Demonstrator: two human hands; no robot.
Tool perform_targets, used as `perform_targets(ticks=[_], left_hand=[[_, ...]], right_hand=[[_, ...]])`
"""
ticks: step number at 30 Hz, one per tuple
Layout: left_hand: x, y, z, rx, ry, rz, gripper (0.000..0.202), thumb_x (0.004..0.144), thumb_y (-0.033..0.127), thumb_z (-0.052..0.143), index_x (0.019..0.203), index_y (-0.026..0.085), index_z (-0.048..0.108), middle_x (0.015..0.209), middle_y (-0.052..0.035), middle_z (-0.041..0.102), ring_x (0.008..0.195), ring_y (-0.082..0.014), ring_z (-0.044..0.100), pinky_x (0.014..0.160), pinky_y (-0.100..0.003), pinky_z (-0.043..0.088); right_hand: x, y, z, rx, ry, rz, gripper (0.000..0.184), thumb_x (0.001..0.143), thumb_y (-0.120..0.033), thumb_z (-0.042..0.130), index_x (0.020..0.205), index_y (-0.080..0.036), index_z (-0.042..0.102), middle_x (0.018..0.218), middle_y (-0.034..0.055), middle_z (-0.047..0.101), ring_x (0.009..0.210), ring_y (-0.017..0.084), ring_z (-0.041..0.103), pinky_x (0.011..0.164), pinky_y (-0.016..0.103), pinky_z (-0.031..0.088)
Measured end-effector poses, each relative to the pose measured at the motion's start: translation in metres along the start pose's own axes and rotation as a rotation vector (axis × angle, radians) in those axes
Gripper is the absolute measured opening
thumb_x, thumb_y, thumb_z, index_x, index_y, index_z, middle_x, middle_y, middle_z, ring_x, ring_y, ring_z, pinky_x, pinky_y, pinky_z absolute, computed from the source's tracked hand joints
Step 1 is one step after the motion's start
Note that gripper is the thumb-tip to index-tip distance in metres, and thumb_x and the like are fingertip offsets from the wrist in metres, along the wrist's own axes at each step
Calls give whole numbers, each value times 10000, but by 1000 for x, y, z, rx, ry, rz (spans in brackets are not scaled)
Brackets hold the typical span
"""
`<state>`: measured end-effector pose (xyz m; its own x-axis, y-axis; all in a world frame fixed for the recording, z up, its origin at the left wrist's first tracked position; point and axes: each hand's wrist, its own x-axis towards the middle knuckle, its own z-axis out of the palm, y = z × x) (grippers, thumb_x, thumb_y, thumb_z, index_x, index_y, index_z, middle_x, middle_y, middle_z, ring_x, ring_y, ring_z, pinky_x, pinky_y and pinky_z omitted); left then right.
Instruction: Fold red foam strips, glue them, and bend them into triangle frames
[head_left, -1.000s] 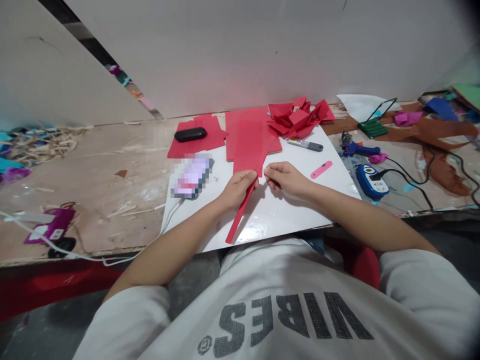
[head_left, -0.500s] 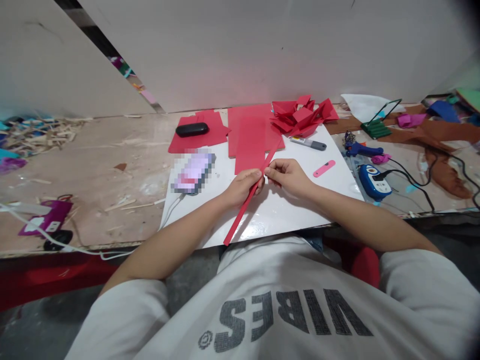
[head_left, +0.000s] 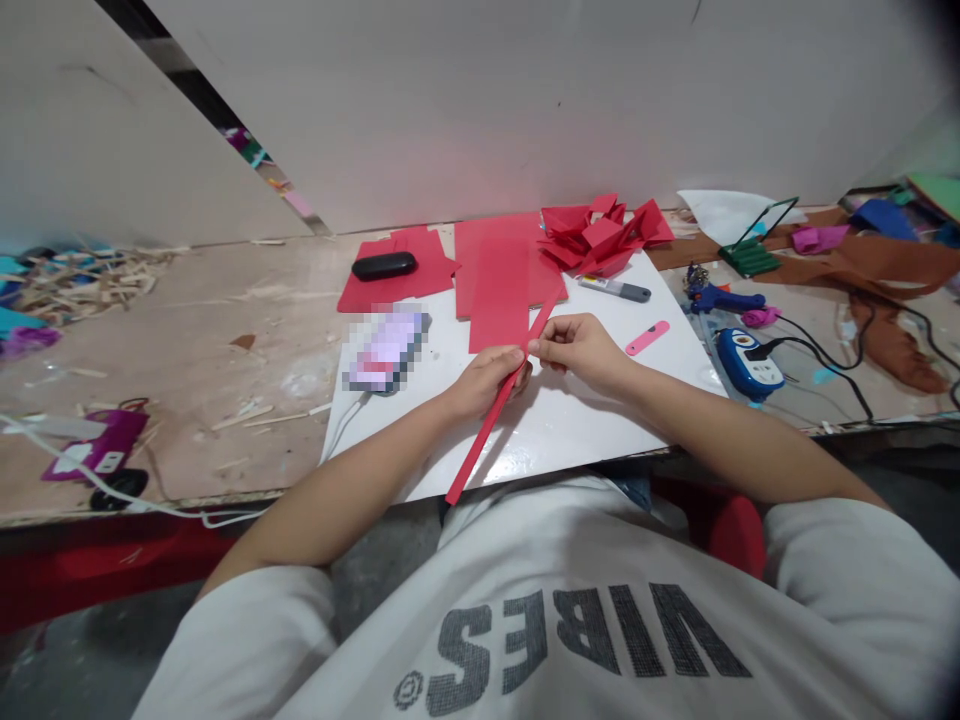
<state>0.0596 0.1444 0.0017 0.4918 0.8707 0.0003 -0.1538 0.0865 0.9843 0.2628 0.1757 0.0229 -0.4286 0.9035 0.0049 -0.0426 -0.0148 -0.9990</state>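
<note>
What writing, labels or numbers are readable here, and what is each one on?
"VIBES": grey letters on the white shirt, upside down in this view.
The phone screen: blurred, unreadable.
Marks on the blue device and purple box: too small to read.
The red strip pinched by left hand and right hand: no writing.

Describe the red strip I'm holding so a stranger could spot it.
Find the white board on the wooden bench. Over it, left hand and right hand pinch a long red strip running diagonally. Unlike the wide red sheets behind, it is narrow.
</note>
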Motion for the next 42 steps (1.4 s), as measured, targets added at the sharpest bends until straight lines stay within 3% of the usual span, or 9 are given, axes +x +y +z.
perform_targets(ticks=[4, 11, 15, 19, 25, 29, 35, 39, 42], left_hand=[[2, -8, -2, -17, 40, -28, 690, 896, 828, 804, 668, 213, 590, 551, 10, 535, 502, -124, 466, 528, -298, 335], [0, -8, 0, 3, 46, -67, 734, 870, 879, 806, 676, 223, 538, 560, 23, 524, 509, -112, 440, 532, -283, 321], [0, -1, 1, 22, -5, 8, 728, 937, 847, 748, 627, 230, 517, 528, 13, 507, 515, -122, 450, 555, -301, 338], [1, 0, 2, 39, 4, 14, 746, 931, 883, 719, 622, 231, 531, 531, 9, 504, 499, -121, 425, 540, -308, 312], [1, -9, 4, 1, 107, -28, 724, 861, 870, 806, 675, 222, 542, 576, 14, 539, 550, -120, 482, 572, -283, 354], [1, -8, 4, -18, 89, -25, 765, 810, 911, 834, 673, 216, 542, 586, 17, 544, 537, -109, 470, 560, -277, 338], [0, -3, 3, 18, 8, -30, 759, 879, 902, 772, 641, 217, 547, 565, -3, 535, 514, -118, 452, 546, -296, 336], [2, -5, 4, 56, 57, -103, 744, 800, 906, 850, 728, 211, 597, 607, 13, 557, 523, -115, 462, 538, -290, 322], [4, -3, 6, 150, 154, -35, 738, 796, 871, 878, 724, 226, 526, 626, 46, 502, 568, -101, 408, 570, -279, 304]], right_hand=[[1, 2, 1, 63, -31, 20, 620, 724, -678, 1053, 722, -176, 689, 633, 8, 680, 520, 83, 503, 518, 246, 364], [-2, 10, 8, 60, -152, 91, 609, 571, -532, 1139, 871, -137, 785, 751, 62, 779, 632, 134, 616, 543, 253, 409], [1, 6, 2, 49, -45, 23, 631, 615, -629, 1114, 779, -165, 719, 636, -6, 661, 569, 103, 532, 538, 255, 382], [4, 3, -5, 19, 52, -28, 670, 720, -744, 1031, 725, -195, 649, 605, -12, 625, 538, 90, 500, 533, 250, 374], [1, 5, 2, -3, -145, 78, 622, 621, -630, 1105, 806, -165, 734, 680, 27, 713, 586, 121, 569, 531, 261, 401], [-1, 1, 2, -24, -109, 30, 633, 575, -608, 1129, 781, -168, 722, 683, 18, 703, 601, 124, 581, 539, 262, 405], [3, -2, -6, -27, 36, -52, 713, 798, -840, 933, 694, -205, 626, 627, 5, 625, 562, 105, 514, 562, 264, 400], [3, 5, -3, -38, 44, -42, 695, 856, -794, 900, 636, -217, 581, 571, -7, 558, 541, 103, 464, 534, 263, 370], [-1, 12, 5, -37, 76, -33, 650, 880, -743, 890, 637, -221, 588, 566, -8, 543, 527, 107, 436, 500, 266, 342]])
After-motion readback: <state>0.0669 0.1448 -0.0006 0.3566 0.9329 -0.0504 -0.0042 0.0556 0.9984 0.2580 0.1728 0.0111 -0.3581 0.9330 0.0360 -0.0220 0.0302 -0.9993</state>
